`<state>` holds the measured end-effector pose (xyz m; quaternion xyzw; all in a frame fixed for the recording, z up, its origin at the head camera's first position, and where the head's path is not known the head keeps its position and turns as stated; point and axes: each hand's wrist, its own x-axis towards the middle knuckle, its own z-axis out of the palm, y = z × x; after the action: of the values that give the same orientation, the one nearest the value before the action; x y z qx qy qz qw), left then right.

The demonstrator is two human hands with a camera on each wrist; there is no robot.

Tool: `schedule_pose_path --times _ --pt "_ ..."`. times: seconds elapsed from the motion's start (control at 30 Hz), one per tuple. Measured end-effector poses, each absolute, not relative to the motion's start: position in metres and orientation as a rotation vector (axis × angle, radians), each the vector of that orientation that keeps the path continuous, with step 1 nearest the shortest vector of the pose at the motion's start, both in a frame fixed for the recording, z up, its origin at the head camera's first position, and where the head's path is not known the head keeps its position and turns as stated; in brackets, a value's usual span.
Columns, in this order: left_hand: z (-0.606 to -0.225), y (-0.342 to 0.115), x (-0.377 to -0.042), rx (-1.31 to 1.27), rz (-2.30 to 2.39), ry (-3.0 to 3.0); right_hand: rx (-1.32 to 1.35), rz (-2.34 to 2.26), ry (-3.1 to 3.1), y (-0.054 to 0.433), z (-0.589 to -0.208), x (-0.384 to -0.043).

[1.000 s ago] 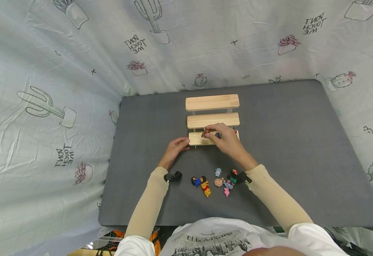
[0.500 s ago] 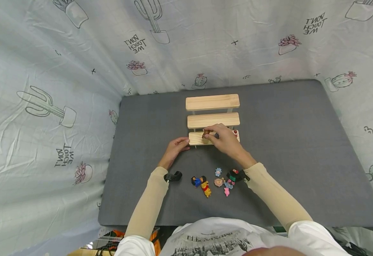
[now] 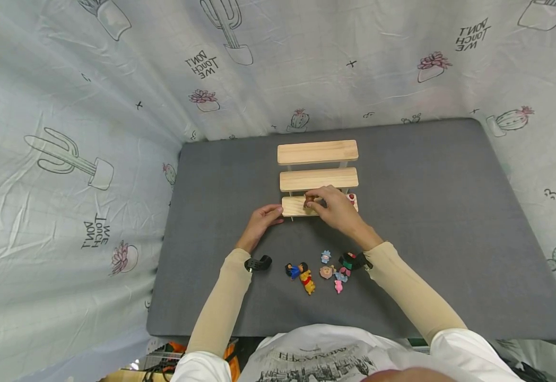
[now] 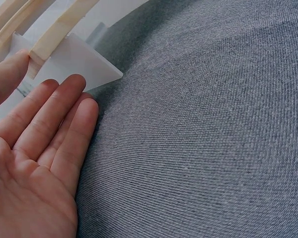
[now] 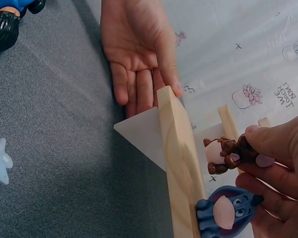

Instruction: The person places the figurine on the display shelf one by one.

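My right hand (image 3: 337, 209) pinches a small brown monkey-like figurine (image 5: 228, 152) with rounded pinkish ears between thumb and fingers. It is just over the lowest wooden board of a three-step shelf (image 5: 175, 148). Beside it on that board sits a blue-grey donkey figurine (image 5: 223, 213), close to my right fingers. In the head view, a red and white figure (image 3: 351, 198) shows at the board's right end, partly hidden by the hand. My left hand (image 4: 42, 153) touches the board's left end with the thumb, its other fingers straight beside the white side support (image 4: 84, 62).
Several figurines lie on the grey table in front of the shelf, among them a yellow bear (image 3: 308, 282), a blue-clad figure (image 3: 294, 271), a light blue one (image 3: 325, 257) and a pink one (image 3: 338, 286). Behind them rise the middle board (image 3: 318, 180) and top board (image 3: 317, 152).
My right hand has shifted slightly with the brown figurine, which has turned and moved a little right along the lowest board. The red and white figure shows more. My left hand stays put.
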<state>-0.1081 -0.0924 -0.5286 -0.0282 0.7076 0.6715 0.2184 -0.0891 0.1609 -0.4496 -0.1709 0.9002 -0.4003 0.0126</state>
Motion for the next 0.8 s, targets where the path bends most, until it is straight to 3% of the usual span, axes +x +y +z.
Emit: schedule_pose_path --times 0.8 --pt "-0.5279 -0.0918 -0.1074 -0.073 1.871 1.959 -0.562 -1.194 2.839 0.1635 -0.4573 -0.0904"
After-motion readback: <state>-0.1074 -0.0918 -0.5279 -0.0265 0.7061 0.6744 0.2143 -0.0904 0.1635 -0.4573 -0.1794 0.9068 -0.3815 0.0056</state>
